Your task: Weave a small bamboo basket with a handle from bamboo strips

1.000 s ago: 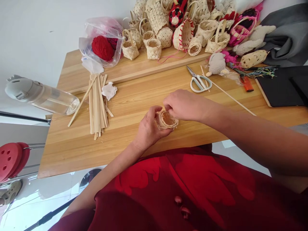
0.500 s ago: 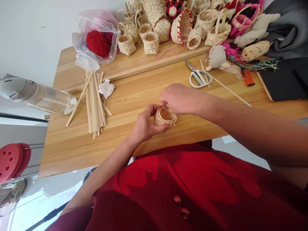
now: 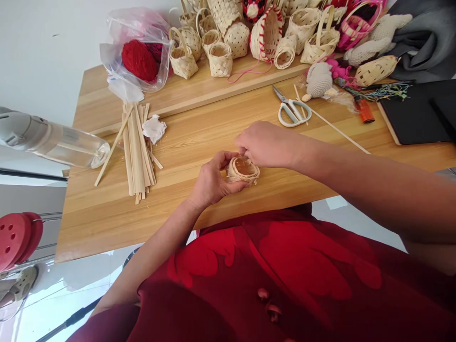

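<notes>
A small round woven basket (image 3: 245, 172) of pale strips is near the table's front edge, its opening facing up toward me. My left hand (image 3: 213, 179) grips it from the left, thumb along the near side and fingers round the far side. My right hand (image 3: 265, 144) is closed at the basket's far rim, fingertips pinched together. What the pinch holds is too small and too hidden to make out. A thin strand end pokes out along the basket's near left side.
Flat wooden strips (image 3: 137, 152) and crumpled white tissue (image 3: 154, 128) lie left on the table (image 3: 178, 209). Scissors (image 3: 292, 110) lie beyond my right hand. A water bottle (image 3: 60, 142), bagged red yarn (image 3: 139, 61) and several finished baskets (image 3: 220, 59) stand around; a black notebook (image 3: 416, 116) is at right.
The whole view has shifted slightly. My right hand stays pinched at the basket's far rim, with only a small movement, and my left hand keeps its hold.
</notes>
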Demonstrator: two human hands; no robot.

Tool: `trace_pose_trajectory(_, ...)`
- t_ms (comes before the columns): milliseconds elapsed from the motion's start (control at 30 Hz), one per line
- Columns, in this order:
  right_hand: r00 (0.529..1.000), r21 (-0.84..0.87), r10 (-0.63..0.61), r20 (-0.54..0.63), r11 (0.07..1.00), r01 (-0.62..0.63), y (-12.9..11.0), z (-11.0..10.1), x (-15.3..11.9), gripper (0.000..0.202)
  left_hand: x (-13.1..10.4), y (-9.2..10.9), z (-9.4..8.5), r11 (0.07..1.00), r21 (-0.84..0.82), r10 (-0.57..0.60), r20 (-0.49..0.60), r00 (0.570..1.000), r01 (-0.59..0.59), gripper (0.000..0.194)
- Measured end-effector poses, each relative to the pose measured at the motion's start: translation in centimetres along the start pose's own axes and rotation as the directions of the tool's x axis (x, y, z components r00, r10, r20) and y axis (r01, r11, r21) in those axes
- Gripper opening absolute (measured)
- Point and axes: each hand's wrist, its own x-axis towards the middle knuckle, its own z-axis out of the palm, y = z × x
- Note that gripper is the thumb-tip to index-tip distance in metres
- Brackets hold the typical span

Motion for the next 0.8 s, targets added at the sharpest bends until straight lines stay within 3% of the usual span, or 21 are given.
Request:
trace_pose_trajectory(100, 1.0, 0.007, -0.008, -0.026, 1.0, 0.008, 0.7, 0.5, 0.0, 0.024, 0.0, -0.3, -0.1, 0.998, -0.042, -0.043, 0.008, 0.999, 0.043, 0.067)
trace_pose_trajectory(233, 0.996, 0.185, 0.009, -0.092, 0.983, 0.008, 1.4, 0.8, -0.1, 0.021, 0.0, -0.6, -0.2, 0.996, -0.061, -0.066, -0.001, 0.998, 0.066, 0.072)
trace_pose_trajectory(467, 0.971, 0.348, 0.229, -0.067, 0.918, -0.193, 1.5, 0.7, -0.7, 0.012, -0.3, -1.0, -0.2, 0.999, 0.017, -0.048, -0.051, 0.998, 0.049, 0.076)
trace_pose_trajectory(567, 0.967, 0.334, 0.248, -0.057, 0.917, -0.215, 1.5, 0.7, -0.6, 0.011, -0.3, -1.0, -0.3, 1.0, 0.014, -0.021, -0.036, 0.999, 0.022, 0.075)
trace_pose_trajectory(800, 0.992, 0.182, 0.123, -0.01, 0.976, -0.119, 1.1, -0.1, 0.4, 0.011, -0.4, -1.3, -0.5, 0.998, -0.056, -0.007, 0.004, 1.0, 0.007, 0.073)
